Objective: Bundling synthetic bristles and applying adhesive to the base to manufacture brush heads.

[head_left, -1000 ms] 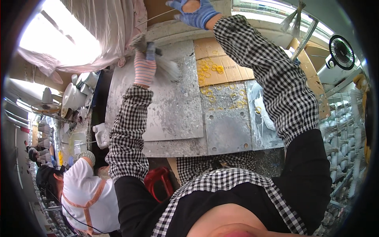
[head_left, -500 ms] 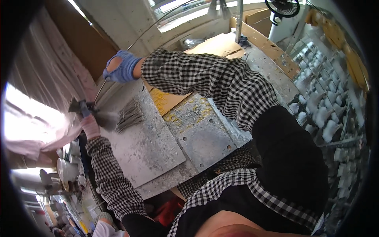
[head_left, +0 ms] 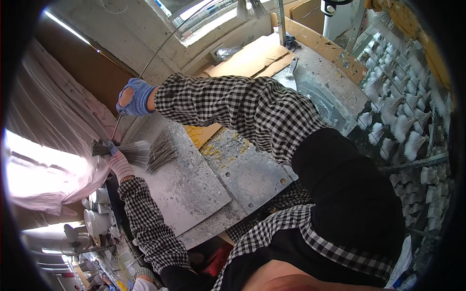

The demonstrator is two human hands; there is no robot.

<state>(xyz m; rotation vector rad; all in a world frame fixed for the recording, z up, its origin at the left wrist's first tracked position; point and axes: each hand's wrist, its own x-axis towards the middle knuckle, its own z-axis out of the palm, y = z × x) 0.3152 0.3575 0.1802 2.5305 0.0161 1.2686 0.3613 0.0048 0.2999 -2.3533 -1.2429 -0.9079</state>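
Head view: the left hand, in a pink striped glove, is closed around a fanned bundle of thin grey bristles held just above the far left edge of the metal table. The right hand, in a worn blue glove, is clenched on a thin taut wire that slants down to the bundle, higher up and beyond that same edge. The table is flat, dull grey sheet metal, scuffed and speckled, with small yellow rings scattered near its middle.
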